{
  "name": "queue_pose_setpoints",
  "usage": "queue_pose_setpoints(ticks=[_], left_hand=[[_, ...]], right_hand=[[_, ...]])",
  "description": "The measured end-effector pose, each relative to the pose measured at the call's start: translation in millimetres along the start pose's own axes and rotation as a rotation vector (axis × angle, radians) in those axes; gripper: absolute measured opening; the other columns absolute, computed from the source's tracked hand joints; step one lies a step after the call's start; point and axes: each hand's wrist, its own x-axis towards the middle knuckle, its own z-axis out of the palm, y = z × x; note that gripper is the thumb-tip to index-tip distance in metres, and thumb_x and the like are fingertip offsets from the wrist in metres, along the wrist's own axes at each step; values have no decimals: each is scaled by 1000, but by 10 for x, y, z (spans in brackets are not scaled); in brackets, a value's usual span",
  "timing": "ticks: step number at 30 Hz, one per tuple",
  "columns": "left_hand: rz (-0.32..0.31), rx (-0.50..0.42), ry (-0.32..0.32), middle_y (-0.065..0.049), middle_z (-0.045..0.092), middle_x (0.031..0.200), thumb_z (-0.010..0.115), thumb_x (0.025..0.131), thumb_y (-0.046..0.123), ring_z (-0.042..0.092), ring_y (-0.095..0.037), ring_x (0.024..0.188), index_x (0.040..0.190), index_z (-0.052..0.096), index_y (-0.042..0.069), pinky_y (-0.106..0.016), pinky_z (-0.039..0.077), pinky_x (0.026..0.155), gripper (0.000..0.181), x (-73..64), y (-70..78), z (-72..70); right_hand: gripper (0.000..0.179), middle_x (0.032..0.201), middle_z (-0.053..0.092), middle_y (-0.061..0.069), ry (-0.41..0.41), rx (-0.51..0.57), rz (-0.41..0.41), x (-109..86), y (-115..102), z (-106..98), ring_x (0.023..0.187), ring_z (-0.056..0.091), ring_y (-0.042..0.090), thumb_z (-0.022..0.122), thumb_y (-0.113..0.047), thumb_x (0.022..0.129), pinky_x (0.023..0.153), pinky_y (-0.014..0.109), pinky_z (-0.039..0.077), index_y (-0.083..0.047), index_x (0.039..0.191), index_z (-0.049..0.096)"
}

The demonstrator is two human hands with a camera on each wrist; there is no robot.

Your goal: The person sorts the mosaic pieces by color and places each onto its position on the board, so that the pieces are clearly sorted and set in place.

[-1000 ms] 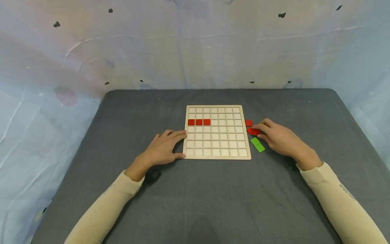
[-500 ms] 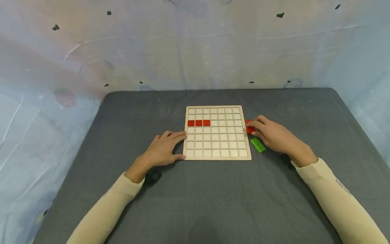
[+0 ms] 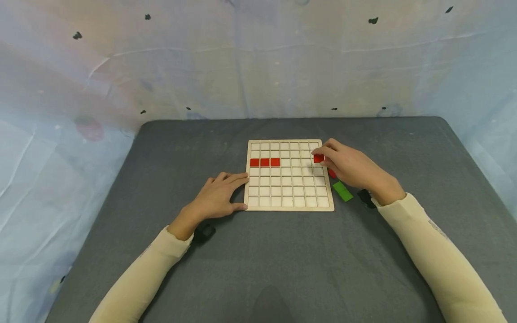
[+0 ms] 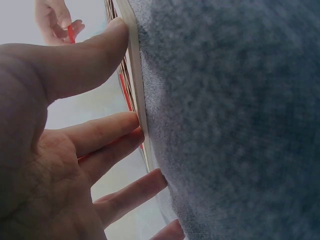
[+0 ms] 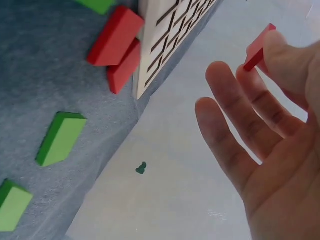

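Observation:
A pale wooden grid board (image 3: 288, 208) lies on the dark grey table, with three red tiles (image 3: 264, 162) side by side at the left of its third row from the far edge. My left hand (image 3: 214, 197) rests along the board's left edge; in the left wrist view, thumb (image 4: 85, 65) and fingertips touch that rim. Over the board's right side, my right hand (image 3: 350, 165) pinches a square red tile (image 3: 318, 159) between thumb and index finger. The right wrist view shows this red tile (image 5: 259, 49) tilted and raised, the other fingers loosely spread.
Two green tiles (image 3: 343, 191) lie at the board's right side, with a red one (image 3: 332, 173) just beyond them. Up close, two loose red tiles (image 5: 116, 36) overlap against the board's edge, and more green tiles (image 5: 61, 140) lie nearby. A pale cloth backdrop (image 3: 258, 67) hangs behind the table.
My right hand has gone from the loose tiles beside the board leftward and away from me, carrying a red tile over the board's right columns. The left hand keeps its place.

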Motion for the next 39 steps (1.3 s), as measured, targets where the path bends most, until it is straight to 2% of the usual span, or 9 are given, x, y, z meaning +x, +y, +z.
queue_pose_setpoints(ticks=[7,17,23,32,39], left_hand=[[5,0,4,6,33,162,72,88,49,36,-28,143,156,36,26,-58,33,110,80,15,-7,13],[4,1,3,6,33,162,72,88,49,36,-28,144,156,36,27,-58,34,109,80,-2,-20,15],[1,-4,-2,7,33,162,72,88,49,36,-28,143,156,36,26,-58,34,109,79,-12,-10,10],[2,-7,5,6,33,162,72,88,49,37,-29,143,155,37,26,-59,33,110,79,-26,-5,6],[2,-2,4,6,33,162,72,88,49,37,-29,143,155,37,26,-58,33,110,79,-26,2,7]], right_hand=[[33,123,55,8,-35,40,40,135,34,-8,85,59,15,61,-13,100,68,31,49,-10,132,59],[34,122,54,6,-50,101,47,363,-9,57,90,60,18,60,-20,101,75,36,52,-11,134,59],[34,123,54,7,-67,146,52,483,-32,112,93,60,19,60,-18,101,79,37,53,-11,135,58],[34,124,53,3,-77,203,65,611,-65,217,96,60,18,58,-20,102,81,37,52,-13,135,57],[33,123,55,6,-75,202,40,659,-100,310,95,60,19,59,-18,101,83,38,52,-12,133,59]])
